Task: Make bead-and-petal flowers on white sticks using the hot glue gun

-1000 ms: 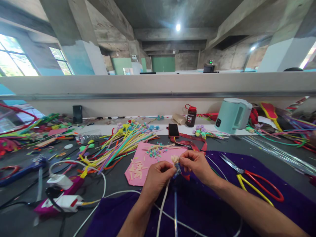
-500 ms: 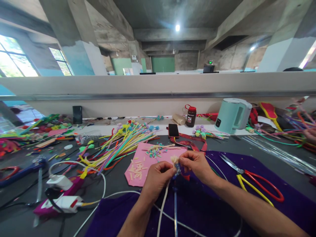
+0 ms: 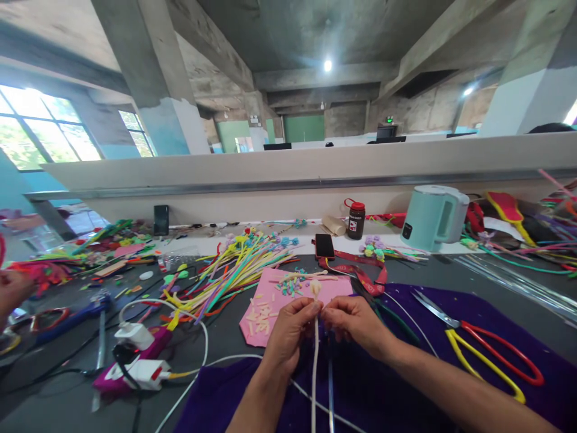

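Note:
A cream, fuzzy pipe cleaner (image 3: 315,373) hangs upright with a pale bud-like tuft (image 3: 316,290) at its top. My left hand (image 3: 291,331) pinches it just below the tuft. Close beside it on the right, my right hand (image 3: 358,325) has its fingers drawn together; what lies between them, if anything, is hidden. A clear stick (image 3: 331,385), like a glue stick, runs down from behind the right fingers. Behind the hands lies a pink sheet (image 3: 250,319) with cream offcuts (image 3: 260,314) and small coloured pieces (image 3: 293,284) on it.
Scissors (image 3: 455,328) with red and yellow handles lie right on purple cloth (image 3: 406,397). A pipe cleaner bundle (image 3: 229,270), power strip (image 3: 135,364) and blue glue gun (image 3: 74,319) are left. Behind stand a kettle (image 3: 426,219) and bottle (image 3: 356,221). Another person's hand (image 3: 13,291) shows far left.
The tuft now stands higher, clear above my fingertips, and the stem hangs straighter. A blue object seen between my hands is now hidden. The view has shifted; another person's hand appears at left.

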### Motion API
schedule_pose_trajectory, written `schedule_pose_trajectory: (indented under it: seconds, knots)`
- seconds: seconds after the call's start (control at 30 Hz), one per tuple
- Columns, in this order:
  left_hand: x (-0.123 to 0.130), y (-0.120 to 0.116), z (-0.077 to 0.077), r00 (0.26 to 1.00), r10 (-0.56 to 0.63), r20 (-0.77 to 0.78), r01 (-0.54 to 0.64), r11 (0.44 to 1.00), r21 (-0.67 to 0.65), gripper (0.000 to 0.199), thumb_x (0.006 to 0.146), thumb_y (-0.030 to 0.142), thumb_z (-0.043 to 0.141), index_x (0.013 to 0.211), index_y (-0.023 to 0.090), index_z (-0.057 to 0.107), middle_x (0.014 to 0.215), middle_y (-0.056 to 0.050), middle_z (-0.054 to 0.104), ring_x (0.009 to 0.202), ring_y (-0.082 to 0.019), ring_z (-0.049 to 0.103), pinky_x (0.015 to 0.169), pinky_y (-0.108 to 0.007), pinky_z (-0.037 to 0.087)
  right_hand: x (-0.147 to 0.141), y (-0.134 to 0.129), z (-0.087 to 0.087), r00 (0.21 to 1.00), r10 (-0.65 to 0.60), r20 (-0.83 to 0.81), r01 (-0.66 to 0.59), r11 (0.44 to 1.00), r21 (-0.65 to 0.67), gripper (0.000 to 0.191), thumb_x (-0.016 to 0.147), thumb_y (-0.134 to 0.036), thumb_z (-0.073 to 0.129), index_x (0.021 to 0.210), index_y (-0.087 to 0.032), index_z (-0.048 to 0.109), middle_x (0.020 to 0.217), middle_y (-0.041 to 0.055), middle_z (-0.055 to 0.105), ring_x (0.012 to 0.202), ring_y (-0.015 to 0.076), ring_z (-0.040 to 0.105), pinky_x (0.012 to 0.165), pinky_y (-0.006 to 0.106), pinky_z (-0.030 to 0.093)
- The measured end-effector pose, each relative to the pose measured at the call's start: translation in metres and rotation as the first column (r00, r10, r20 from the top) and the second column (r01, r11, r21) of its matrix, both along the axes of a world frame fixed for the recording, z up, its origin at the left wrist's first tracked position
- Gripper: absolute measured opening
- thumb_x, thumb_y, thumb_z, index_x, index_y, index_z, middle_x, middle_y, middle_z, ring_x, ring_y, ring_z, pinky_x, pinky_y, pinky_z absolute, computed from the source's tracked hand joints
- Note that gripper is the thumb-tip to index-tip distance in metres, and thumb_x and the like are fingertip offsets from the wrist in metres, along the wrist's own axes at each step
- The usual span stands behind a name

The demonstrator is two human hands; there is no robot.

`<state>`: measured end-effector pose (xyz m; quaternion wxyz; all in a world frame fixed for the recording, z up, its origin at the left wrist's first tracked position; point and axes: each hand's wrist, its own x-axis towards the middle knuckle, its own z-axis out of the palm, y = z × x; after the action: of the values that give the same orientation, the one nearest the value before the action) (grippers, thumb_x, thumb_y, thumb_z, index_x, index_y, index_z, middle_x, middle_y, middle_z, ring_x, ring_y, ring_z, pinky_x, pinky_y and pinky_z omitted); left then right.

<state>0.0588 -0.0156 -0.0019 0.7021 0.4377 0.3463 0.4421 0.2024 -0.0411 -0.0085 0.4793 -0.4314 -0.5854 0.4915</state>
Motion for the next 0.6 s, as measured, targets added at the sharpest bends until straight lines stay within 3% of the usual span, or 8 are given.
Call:
schedule_pose_trajectory:
  seconds: [0.17, 0.33, 0.4, 0.6]
  knots:
    - [0.0025, -0.0002, -0.0041, 0.999, -0.032, 0.02, 0.031, 0.999, 0.045, 0.017, 0.063, 0.027, 0.068, 0.06, 0.012, 0.061, 0.055, 0.002, 0.053, 0.049, -0.007, 0.047, 0.046, -0.019, 0.034, -0.0113, -0.0012, -0.0021, 0.998, 0.052, -0.043, -0.053, 0.998, -0.025, 0.027, 0.076, -0.039, 0.055, 0.063, -0.015, 0.053, 0.046, -0.0058, 0.046, 0.037, 0.0052, 0.041, 0.036, 0.016, 0.027]
    - [-0.0006, 0.0018, -0.0059, 0.998, 0.063, -0.007, -0.063, 0.998, -0.019, 0.028, 0.06, 0.029, 0.071, 0.084, 0.016, 0.066, 0.072, -0.001, 0.06, 0.052, -0.006, 0.049, 0.045, -0.017, 0.033, -0.0102, 0.0008, -0.0041, 1.0, -0.001, -0.01, 0.001, 1.0, 0.017, 0.027, 0.077, -0.038, 0.054, 0.064, -0.015, 0.052, 0.046, -0.0055, 0.046, 0.037, 0.0054, 0.041, 0.035, 0.016, 0.026]
    - [-0.0018, 0.0027, -0.0054, 0.995, 0.1, 0.015, -0.1, 0.995, -0.031, 0.031, 0.057, 0.027, 0.073, 0.085, 0.017, 0.067, 0.076, -0.001, 0.06, 0.053, -0.005, 0.049, 0.044, -0.016, 0.033, -0.0091, 0.0005, -0.0045, 0.999, -0.028, 0.03, 0.027, 0.999, 0.042, 0.026, 0.077, -0.037, 0.053, 0.063, -0.015, 0.052, 0.047, -0.0051, 0.047, 0.037, 0.0055, 0.041, 0.035, 0.016, 0.027]
    - [-0.001, 0.0021, -0.0024, 0.992, 0.123, -0.025, -0.124, 0.991, -0.043, 0.027, 0.055, 0.027, 0.074, 0.077, 0.014, 0.068, 0.064, 0.0, 0.058, 0.048, -0.004, 0.045, 0.043, -0.016, 0.031, -0.0101, -0.0001, -0.0062, 0.997, -0.027, 0.074, 0.024, 0.999, 0.043, 0.024, 0.077, -0.035, 0.053, 0.063, -0.016, 0.05, 0.047, -0.0054, 0.047, 0.037, 0.0061, 0.042, 0.035, 0.016, 0.028]
